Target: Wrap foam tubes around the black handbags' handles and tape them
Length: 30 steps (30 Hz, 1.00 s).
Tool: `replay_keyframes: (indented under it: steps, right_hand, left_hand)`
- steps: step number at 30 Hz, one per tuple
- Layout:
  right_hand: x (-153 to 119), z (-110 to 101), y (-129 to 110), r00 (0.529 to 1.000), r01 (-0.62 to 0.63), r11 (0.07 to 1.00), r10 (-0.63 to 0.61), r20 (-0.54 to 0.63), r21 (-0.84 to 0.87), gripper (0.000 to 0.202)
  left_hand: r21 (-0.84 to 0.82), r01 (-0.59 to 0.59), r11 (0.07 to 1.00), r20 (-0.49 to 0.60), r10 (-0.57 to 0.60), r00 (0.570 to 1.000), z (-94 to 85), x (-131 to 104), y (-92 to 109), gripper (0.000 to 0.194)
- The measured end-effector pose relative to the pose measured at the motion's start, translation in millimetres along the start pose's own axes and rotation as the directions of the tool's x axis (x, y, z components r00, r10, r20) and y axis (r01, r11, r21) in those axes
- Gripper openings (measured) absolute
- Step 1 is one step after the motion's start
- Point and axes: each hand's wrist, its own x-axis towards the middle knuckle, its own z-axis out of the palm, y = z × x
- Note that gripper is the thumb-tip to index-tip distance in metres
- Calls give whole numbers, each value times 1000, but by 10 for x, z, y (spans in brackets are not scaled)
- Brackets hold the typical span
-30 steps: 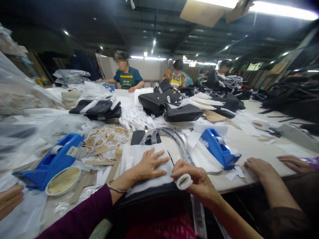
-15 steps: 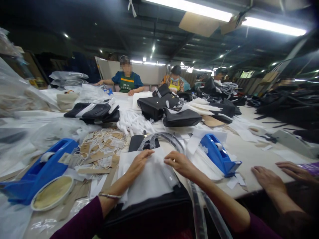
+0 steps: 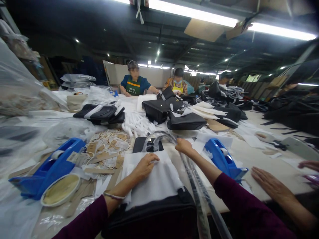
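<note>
Head view: right hand (image 3: 183, 146) grips wrapped strap (image 3: 192, 182).

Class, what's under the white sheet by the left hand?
A black bag shows beyond the near edge of the white sheet; whatever the sheet's middle covers cannot be seen.

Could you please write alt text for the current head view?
A person's left hand touches a thin white sheet on a black bag; the right hand grips a dark, plastic-wrapped strap. Blue plastic tape dispensers stand on both sides.
</note>
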Motion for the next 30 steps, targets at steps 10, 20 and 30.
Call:
replay_keyframes:
  steps: [10, 20, 30]
  right_hand:
    - [13, -1480, -948, 904, 379, 925, -364, -224, 25, 32]
    - [-29, -1260, -1380, 913, 392, 548, -330, -240, 739, 23]
    - [-1025, -175, -681, 677, -90, 10, -733, 68, 996, 54]
  left_hand:
    - [-748, -2, 664, 33, 40, 999, -347, 53, 630, 53]
    - [-869, 83, 487, -37, -233, 972, -845, -126, 1447, 11]
    - [-889, -111, 445, -280, -335, 900, -1222, 40, 1304, 12]
